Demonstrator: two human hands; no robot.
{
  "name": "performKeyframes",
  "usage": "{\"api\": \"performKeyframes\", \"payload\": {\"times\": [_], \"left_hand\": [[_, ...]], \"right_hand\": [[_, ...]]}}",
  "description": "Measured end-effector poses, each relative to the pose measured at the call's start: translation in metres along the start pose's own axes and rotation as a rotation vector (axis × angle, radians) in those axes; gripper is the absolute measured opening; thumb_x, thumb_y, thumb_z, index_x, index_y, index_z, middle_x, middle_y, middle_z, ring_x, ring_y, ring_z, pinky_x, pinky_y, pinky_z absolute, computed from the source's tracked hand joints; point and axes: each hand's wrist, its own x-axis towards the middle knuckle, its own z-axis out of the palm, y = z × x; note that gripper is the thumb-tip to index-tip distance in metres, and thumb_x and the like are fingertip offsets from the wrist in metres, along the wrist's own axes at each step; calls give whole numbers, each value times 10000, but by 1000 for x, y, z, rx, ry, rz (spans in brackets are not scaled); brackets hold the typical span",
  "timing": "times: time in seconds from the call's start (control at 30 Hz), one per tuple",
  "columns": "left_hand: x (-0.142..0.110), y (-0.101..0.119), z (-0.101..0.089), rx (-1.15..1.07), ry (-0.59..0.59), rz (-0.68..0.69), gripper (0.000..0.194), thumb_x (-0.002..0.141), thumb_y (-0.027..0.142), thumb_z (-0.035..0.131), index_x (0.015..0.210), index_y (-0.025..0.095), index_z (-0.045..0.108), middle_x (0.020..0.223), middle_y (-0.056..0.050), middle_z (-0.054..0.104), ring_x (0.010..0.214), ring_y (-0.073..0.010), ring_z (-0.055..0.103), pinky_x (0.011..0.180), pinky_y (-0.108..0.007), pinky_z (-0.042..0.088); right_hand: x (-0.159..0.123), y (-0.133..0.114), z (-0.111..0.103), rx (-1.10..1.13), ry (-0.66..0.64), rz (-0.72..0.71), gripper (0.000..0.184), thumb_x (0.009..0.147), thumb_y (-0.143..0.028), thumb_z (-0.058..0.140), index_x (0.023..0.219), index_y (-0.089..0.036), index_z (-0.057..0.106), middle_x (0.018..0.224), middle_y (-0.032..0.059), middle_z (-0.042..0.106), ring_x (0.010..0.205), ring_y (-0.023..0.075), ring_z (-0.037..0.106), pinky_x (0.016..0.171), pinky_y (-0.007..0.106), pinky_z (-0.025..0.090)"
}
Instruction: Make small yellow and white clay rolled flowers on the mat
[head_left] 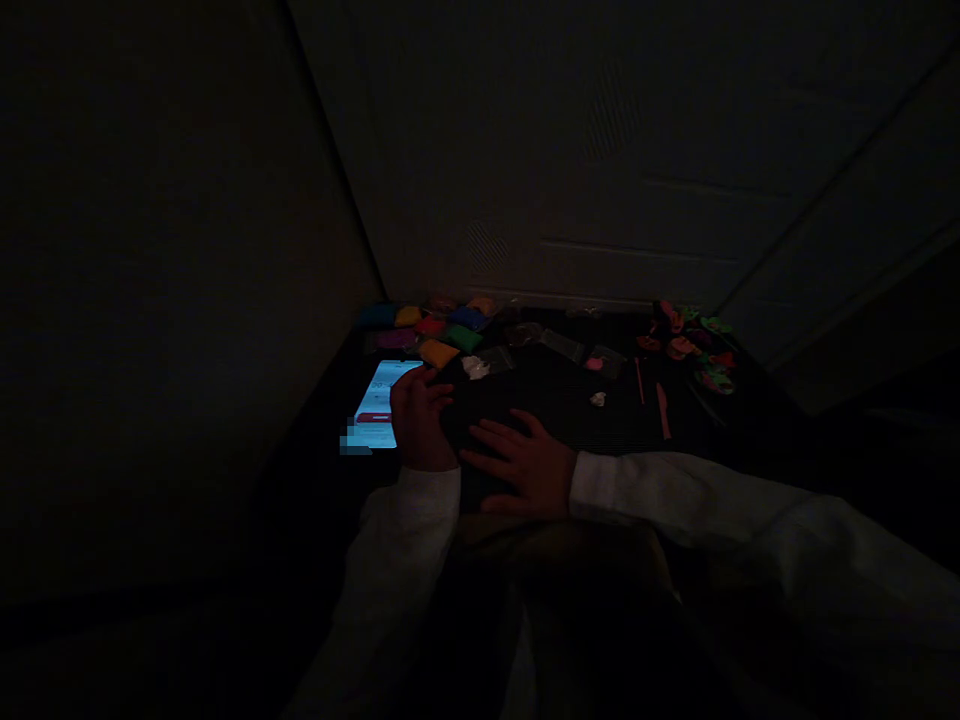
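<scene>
**One bright phone [376, 402] on a dark table [615, 430]**

The phone lies lit on the left part of the table, and my left hand [421, 422] is at its right edge, covering a corner of the screen from my view. Those fingers bend loosely; in this gloom I cannot tell whether they close on anything or touch the glass. My right hand [525, 463] is spread near the table's front edge, fingers apart, back up, nothing visible in its grasp. I cannot tell whether the palm rests on the surface.

Beyond the phone sit coloured packets, among them an orange packet [438, 352], a green packet [465, 337] and a purple packet [395, 339]. A white lump [475, 367] lies just right of the orange one. Farther right are a pink lump [595, 364] with a clear bag, a small pale piece [598, 399] nearer me, a thin pink stick [640, 380] and a pink blade-shaped tool [663, 411]. Mixed coloured pieces [682, 347] cluster at the far right.
</scene>
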Motion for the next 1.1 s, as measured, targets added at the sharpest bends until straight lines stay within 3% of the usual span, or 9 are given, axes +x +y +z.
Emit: {"api": "performKeyframes", "payload": {"times": [0.2, 0.27, 0.4, 0.5, 0.73, 0.87, 0.97, 1.1], "left_hand": [[1, -3, -3, 6, -10, -2, 233, 748, 353, 487, 927, 209, 525, 922, -21, 556, 642, -80, 569, 544, -192, 410], [0, -3, -3, 11, -12, -1, 235, 751, 354, 483, 932, 210, 521, 927, -23, 557, 649, -80, 568, 551, -191, 412], [-1, -1, -2, 20, -14, 2, 233, 752, 345, 476, 939, 213, 520, 936, -22, 556, 653, -79, 568, 556, -190, 412], [-1, -2, -2, 25, -20, 3, 237, 756, 350, 472, 946, 218, 520, 942, -21, 559, 652, -76, 568, 563, -191, 413], [1, -5, -4, 22, -25, -5, 247, 750, 367, 476, 940, 213, 515, 934, -24, 557, 648, -81, 570, 550, -197, 412], [0, -4, -3, 31, -13, -5, 250, 749, 364, 477, 944, 211, 512, 931, -22, 554, 647, -77, 569, 551, -193, 414], [0, -4, -2, 57, -22, -3, 254, 749, 363, 476, 953, 214, 508, 939, -18, 554, 655, -74, 566, 562, -193, 417], [-1, -5, -3, 149, -82, 3, 258, 736, 366, 499, 930, 201, 535, 919, -22, 572, 679, -86, 561, 584, -204, 419]], "right_hand": [[39, 44, 2, -74, 24, 181, 592, 838, -552, 252, 1329, -222, 275, 1407, 134, 253, 1290, 249, 214, 1001, 537, 86], [38, 42, 2, -71, 26, 195, 593, 840, -553, 239, 1329, -219, 278, 1405, 136, 257, 1288, 251, 220, 1001, 535, 94], [11, 13, 1, -18, 5, 54, 637, 813, -603, 235, 1331, -235, 271, 1398, 127, 277, 1284, 260, 229, 1002, 540, 91], [3, 2, 0, -8, 2, 25, 635, 808, -607, 246, 1325, -241, 284, 1395, 123, 286, 1283, 255, 229, 1003, 538, 90], [37, 38, -4, -15, 2, 203, 585, 838, -541, 269, 1331, -227, 268, 1408, 122, 256, 1286, 238, 218, 1006, 530, 87], [33, 56, -28, 103, 139, 319, 504, 873, -451, 261, 1317, -215, 292, 1386, 86, 305, 1265, 198, 264, 1013, 472, 165], [22, 71, -48, 135, 239, 376, 486, 881, -404, 272, 1267, -122, 361, 1336, 128, 362, 1235, 187, 310, 1001, 403, 243], [-3, 72, -51, 165, 144, 289, 338, 840, -369, 412, 1065, -159, 550, 1070, 67, 586, 1012, 153, 519, 892, 311, 378]]}}
